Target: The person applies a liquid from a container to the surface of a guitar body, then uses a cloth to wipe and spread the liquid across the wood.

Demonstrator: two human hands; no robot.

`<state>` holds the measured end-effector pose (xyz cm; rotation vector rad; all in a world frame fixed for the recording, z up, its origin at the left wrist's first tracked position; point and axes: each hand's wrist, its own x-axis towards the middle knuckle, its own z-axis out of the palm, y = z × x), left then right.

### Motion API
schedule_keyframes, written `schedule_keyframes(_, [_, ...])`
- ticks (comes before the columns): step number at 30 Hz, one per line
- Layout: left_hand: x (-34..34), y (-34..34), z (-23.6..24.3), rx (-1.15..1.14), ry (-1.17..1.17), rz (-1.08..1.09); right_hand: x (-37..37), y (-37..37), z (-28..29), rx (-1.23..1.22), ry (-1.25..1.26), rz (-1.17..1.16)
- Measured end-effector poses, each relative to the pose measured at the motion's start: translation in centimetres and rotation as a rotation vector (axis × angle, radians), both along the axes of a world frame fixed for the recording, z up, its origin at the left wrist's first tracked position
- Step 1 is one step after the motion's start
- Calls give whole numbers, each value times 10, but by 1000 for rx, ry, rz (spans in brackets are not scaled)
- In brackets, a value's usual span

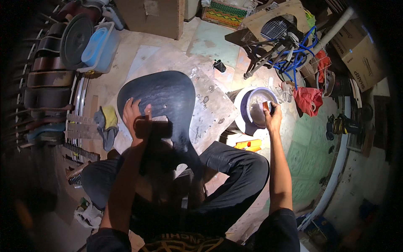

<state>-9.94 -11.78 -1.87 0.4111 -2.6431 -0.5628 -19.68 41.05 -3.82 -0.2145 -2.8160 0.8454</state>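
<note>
A dark, matte guitar body (168, 93) lies across my lap, with a small hole and a rectangular cutout in it. My left hand (136, 119) rests on its left part with the fingers spread, and its palm is in shadow. Off to the right, my right hand (273, 116) pinches a small reddish-brown block (265, 106) with a pale edge. That hand is over the rim of a round, pale purple bowl (254, 93). The bowl sits on a white bucket-like container (238, 109); its contents are hard to make out.
A stained board (212, 103) lies under the guitar body. Beside my right knee is an orange item (249, 145). Guitar bodies (48, 78) line the left side, near a blue tub (94, 47) and a grey-yellow cloth (108, 122). Blue hose (294, 59) and clutter stand at far right.
</note>
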Motion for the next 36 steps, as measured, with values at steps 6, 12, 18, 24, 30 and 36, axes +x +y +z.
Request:
schedule_keyframes(6, [6, 5, 2, -14, -55, 24, 75, -126, 90, -423, -123, 147])
schedule_keyframes(12, [8, 15, 19, 25, -152, 61, 191, -273, 85, -142, -54, 288])
schedule_keyframes(18, [5, 19, 16, 0, -135, 88, 211, -311, 71, -56, 28, 241])
schedule_keyframes(24, [8, 16, 14, 1, -147, 100, 198, -306, 48, -19, 15, 261])
schedule_keyframes(30, [4, 17, 16, -6, -178, 98, 167, -325, 52, 101, 10, 259])
schedule_keyframes(36, [4, 16, 23, -26, -160, 94, 231, -273, 23, 101, -101, 210])
